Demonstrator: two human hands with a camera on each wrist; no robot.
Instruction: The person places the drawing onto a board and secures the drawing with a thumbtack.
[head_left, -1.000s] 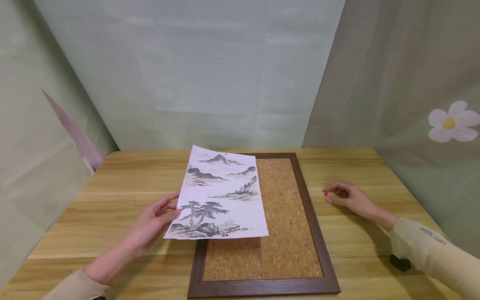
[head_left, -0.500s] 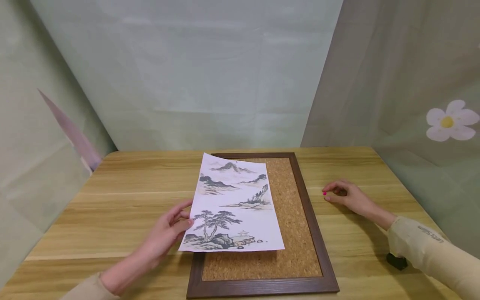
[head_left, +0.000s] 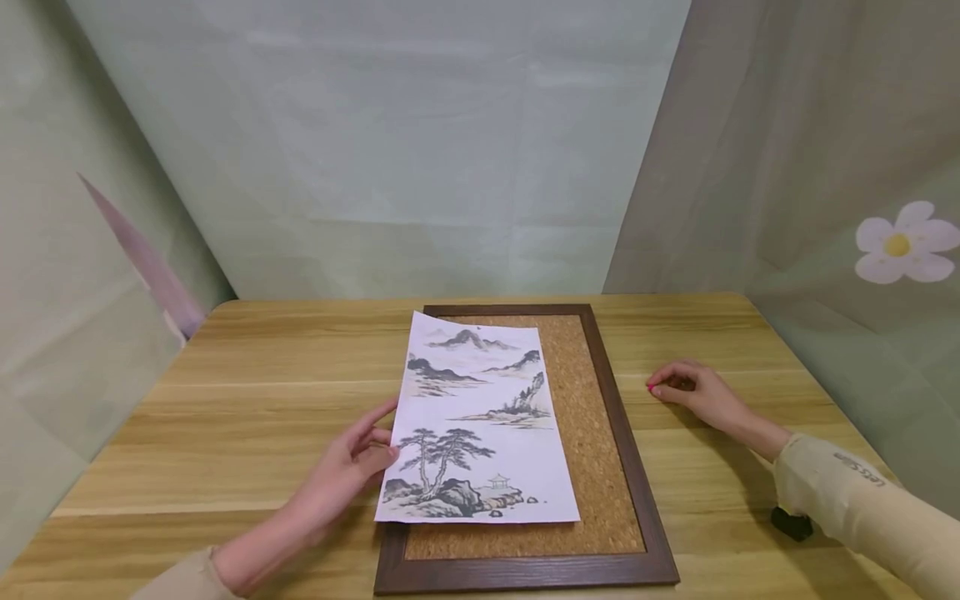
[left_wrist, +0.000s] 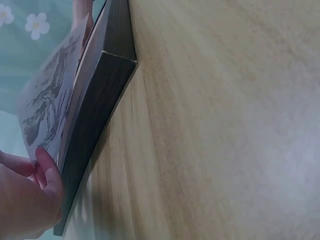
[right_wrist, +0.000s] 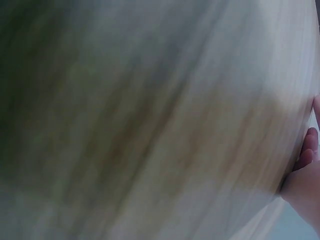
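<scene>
landscape print on the cork board, left hand pinching its edge, right hand loosely curled on the table

**Backdrop & table, as I see it**

From head cam I'm looking at a light wood-grain table w/ rounded far corners, planks running left-right. Pale green cloth backdrop hangs behind it, faint fold lines across. More green cloth on both sides; right panel angles in & carries a white flower print w/ yellow centre. Left panel has a pinkish-mauve diagonal strip. Light is soft, even, shadows faint. Small black object sits near table's right edge.
</scene>
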